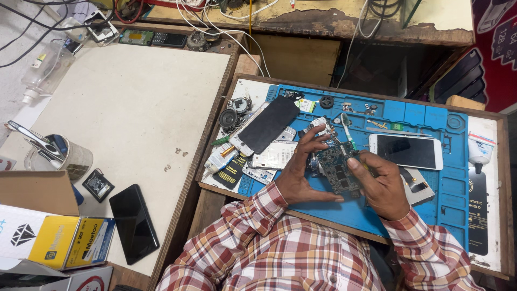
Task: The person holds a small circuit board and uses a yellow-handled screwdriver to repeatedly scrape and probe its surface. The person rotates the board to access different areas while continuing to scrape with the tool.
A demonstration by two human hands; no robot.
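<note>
Over the blue mat (pixel 431 205), left hand (pixel 299 175) and right hand (pixel 383 186) pinch a circuit board (pixel 339 168)

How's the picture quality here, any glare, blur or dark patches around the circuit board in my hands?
Head view: even, soft light, the circuit board sharp between left hand and right hand; mild glare on the white phone screen; deep shadow under the bench shelf; edges slightly bowed.
</note>
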